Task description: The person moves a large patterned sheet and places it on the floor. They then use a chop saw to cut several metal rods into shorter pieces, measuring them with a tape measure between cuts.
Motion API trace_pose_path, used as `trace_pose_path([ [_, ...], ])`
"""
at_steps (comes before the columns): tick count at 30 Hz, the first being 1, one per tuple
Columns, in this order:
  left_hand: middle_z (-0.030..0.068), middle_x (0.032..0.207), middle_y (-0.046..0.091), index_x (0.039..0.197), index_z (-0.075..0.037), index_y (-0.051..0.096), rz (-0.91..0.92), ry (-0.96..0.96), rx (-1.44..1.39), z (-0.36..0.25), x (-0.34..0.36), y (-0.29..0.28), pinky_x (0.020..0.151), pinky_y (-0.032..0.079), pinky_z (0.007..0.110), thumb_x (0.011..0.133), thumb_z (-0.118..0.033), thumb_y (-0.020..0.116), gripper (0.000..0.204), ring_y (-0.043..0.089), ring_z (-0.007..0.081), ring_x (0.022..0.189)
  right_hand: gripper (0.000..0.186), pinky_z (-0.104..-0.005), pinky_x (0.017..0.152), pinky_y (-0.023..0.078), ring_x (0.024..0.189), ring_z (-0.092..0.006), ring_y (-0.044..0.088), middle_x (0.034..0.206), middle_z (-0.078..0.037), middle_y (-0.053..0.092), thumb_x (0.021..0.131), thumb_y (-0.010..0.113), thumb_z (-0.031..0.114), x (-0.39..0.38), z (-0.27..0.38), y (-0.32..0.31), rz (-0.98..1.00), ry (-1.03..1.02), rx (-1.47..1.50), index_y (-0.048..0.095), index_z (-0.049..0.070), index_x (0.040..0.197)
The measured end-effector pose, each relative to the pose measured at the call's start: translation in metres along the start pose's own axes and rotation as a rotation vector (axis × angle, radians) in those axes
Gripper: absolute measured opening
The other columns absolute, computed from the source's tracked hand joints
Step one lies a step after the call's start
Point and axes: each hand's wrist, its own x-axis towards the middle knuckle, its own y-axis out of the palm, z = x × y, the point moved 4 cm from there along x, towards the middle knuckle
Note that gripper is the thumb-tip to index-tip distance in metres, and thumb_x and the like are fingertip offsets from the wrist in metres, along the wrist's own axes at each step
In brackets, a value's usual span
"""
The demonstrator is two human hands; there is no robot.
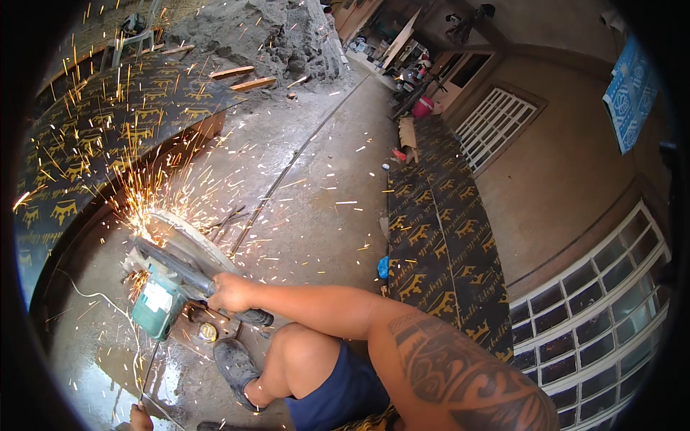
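My right hand (230, 292) is closed round the dark handle of a chop saw (154, 305) with a green motor housing and a curved pale guard. Bright sparks (147, 223) spray up and outward from the far side of the saw. At the lower left edge my left hand (141, 418) shows only in part, its fingers wrapped round a long thin metal rod (149, 370). This rod lines up with a dark length (287, 167) lying along the floor beyond the saw. The blade's contact with the rod is hidden by the guard and sparks.
Black boards with gold crown prints lie left (50, 179) and right (420, 215). A pale cord (108, 298) trails beside the saw. A small round item (208, 332) lies near my shoe (236, 365). Wood strips (251, 83) and a grey sand heap (266, 36) are farther off.
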Motion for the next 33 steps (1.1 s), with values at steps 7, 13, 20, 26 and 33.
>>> trace_pose_path([
  [7, 0.0300, 0.103, 0.069, 0.102, 0.002, 0.066, -0.004, 0.025, -0.001, -0.008, 0.000, -0.003, 0.085, 0.048, 0.058, 0.104, -0.047, 0.052, 0.051, 0.063, 0.0512, 0.099, 0.040, -0.0401, 0.054, 0.054, 0.060, -0.0263, 0.070, 0.069, -0.019, 0.067, 0.078, 0.074, 0.020, -0.001, -0.005, 0.000, 0.007, 0.006, 0.006, 0.060, -0.014, 0.093],
  [13, 0.0303, 0.103, 0.069, 0.103, 0.002, 0.066, 0.017, 0.037, 0.000, -0.005, -0.009, 0.004, 0.085, 0.048, 0.058, 0.104, -0.047, 0.051, 0.051, 0.063, 0.0515, 0.099, 0.035, -0.0383, 0.053, 0.052, 0.059, -0.0205, 0.065, 0.071, -0.014, 0.066, 0.079, 0.075, 0.019, 0.005, -0.041, 0.012, 0.018, 0.023, 0.028, 0.062, -0.010, 0.094],
  [20, 0.0289, 0.105, 0.071, 0.105, 0.003, 0.068, 0.047, -0.032, -0.035, 0.015, 0.000, 0.023, 0.088, 0.051, 0.055, 0.101, -0.049, 0.055, 0.054, 0.066, 0.0482, 0.103, 0.043, -0.0394, 0.057, 0.055, 0.066, -0.0206, 0.065, 0.084, -0.010, 0.072, 0.082, 0.078, 0.022, 0.025, -0.048, 0.015, 0.148, 0.109, 0.108, 0.063, -0.008, 0.110],
  [26, 0.0254, 0.112, 0.072, 0.107, -0.003, 0.071, 0.090, -0.048, 0.134, -0.042, -0.030, -0.036, 0.099, 0.047, 0.054, 0.103, -0.058, 0.046, 0.061, 0.066, 0.0425, 0.111, 0.042, -0.0437, 0.061, 0.056, 0.070, -0.0229, 0.067, 0.093, -0.017, 0.071, 0.078, 0.076, 0.028, 0.022, 0.060, -0.046, 0.162, 0.062, -0.101, 0.071, -0.004, 0.105],
  [33, 0.0232, 0.117, 0.072, 0.112, -0.005, 0.075, 0.133, -0.110, 0.106, -0.081, -0.089, -0.073, 0.103, 0.045, 0.053, 0.103, -0.064, 0.041, 0.069, 0.066, 0.0392, 0.115, 0.045, -0.0463, 0.089, 0.052, 0.102, -0.0286, 0.066, 0.117, -0.017, 0.071, 0.074, 0.073, 0.034, 0.090, 0.194, -0.051, 0.218, -0.155, -0.603, 0.076, 0.005, 0.108],
])
